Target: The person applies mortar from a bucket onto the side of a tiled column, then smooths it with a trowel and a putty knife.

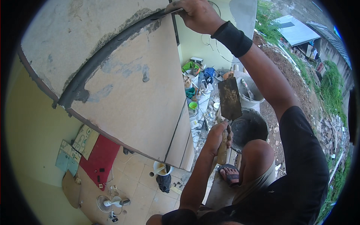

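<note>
My left hand [220, 137] is wrapped around the wooden handle of a trowel [230, 95], whose broad, roughly rectangular blade points up and is stained. My right hand [198, 15] reaches up to the top of a big beige panel surface [131, 86]. Pinched in its fingers is a thin, flat, dark blade [167, 14], seen nearly edge-on, at the upper end of a band of wet-looking dark grey mortar [97, 56]. This band runs along the joint between two panels. Grey smears mark the lower panel beside it.
Below the trowel stands a black tub [249, 129] with grey mix. A pale bucket [250, 92] holds a tool beside it. Cluttered tools and containers [198, 90] lie behind. Far below are a tiled floor, a fan [108, 203] and a red sheet [99, 159].
</note>
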`<action>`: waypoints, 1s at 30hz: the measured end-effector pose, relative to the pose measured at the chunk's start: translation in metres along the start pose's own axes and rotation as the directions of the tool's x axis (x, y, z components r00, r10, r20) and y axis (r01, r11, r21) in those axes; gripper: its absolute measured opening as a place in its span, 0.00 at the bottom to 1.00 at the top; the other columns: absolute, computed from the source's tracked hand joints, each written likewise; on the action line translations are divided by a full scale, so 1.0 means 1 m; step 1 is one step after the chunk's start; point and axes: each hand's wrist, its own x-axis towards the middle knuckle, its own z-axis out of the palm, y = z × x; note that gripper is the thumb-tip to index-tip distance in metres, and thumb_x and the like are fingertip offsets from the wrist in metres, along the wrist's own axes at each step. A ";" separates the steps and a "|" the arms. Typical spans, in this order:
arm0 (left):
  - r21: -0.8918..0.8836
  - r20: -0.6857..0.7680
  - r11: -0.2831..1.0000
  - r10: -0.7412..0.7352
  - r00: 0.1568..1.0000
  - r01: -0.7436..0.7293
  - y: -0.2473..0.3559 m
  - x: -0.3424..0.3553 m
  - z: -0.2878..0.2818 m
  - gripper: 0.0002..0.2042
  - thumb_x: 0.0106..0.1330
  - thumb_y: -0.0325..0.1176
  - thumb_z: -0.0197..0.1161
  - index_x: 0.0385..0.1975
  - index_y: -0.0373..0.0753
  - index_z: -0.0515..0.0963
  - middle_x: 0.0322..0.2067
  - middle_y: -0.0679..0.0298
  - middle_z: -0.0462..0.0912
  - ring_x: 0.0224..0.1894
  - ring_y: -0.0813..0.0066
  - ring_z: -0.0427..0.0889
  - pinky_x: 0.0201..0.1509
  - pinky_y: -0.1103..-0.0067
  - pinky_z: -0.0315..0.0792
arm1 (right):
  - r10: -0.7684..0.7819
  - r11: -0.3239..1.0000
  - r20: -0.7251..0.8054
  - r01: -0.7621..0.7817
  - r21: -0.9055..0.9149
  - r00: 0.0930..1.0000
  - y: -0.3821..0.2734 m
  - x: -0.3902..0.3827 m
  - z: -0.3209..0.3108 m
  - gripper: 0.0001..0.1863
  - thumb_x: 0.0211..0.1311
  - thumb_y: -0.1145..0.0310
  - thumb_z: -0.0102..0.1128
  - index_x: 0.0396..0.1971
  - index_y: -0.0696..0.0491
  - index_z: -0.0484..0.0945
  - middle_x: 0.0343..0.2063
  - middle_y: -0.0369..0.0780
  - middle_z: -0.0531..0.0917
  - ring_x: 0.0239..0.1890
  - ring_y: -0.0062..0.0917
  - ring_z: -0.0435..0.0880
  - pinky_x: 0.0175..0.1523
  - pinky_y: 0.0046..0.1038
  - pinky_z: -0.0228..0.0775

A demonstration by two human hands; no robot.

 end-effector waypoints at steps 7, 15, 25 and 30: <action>0.009 -0.002 0.998 -0.058 0.998 0.058 -0.003 0.003 0.005 0.15 0.69 0.45 0.53 0.31 0.38 0.70 0.20 0.62 0.74 0.14 0.72 0.72 0.18 0.75 0.69 | 0.055 0.988 0.333 -0.101 0.121 0.941 0.007 0.050 -0.035 0.10 0.54 0.83 0.54 0.35 0.60 0.81 0.30 0.48 0.85 0.32 0.38 0.85 0.38 0.34 0.76; 0.015 0.001 0.999 -0.042 0.999 0.042 -0.005 -0.001 0.011 0.14 0.69 0.44 0.53 0.31 0.38 0.70 0.19 0.61 0.74 0.13 0.72 0.71 0.17 0.76 0.68 | -0.034 0.999 0.075 0.033 0.020 0.997 -0.025 0.008 -0.024 0.13 0.52 0.84 0.53 0.38 0.60 0.81 0.33 0.47 0.85 0.36 0.41 0.84 0.42 0.36 0.77; 0.011 0.020 0.999 -0.041 0.999 0.041 -0.008 0.000 0.012 0.14 0.69 0.44 0.53 0.31 0.38 0.70 0.19 0.61 0.73 0.13 0.71 0.71 0.17 0.75 0.68 | -0.055 0.998 -0.005 0.055 0.026 0.999 -0.031 0.012 -0.004 0.16 0.49 0.85 0.52 0.39 0.60 0.80 0.32 0.47 0.84 0.35 0.40 0.83 0.40 0.35 0.77; 0.046 0.011 0.998 -0.042 0.999 0.041 -0.009 0.001 0.015 0.15 0.69 0.45 0.53 0.31 0.38 0.70 0.19 0.62 0.74 0.14 0.72 0.72 0.18 0.75 0.68 | -0.055 0.996 0.231 0.037 0.084 0.971 -0.027 0.044 -0.039 0.11 0.51 0.85 0.53 0.34 0.61 0.80 0.29 0.49 0.84 0.32 0.39 0.84 0.37 0.34 0.76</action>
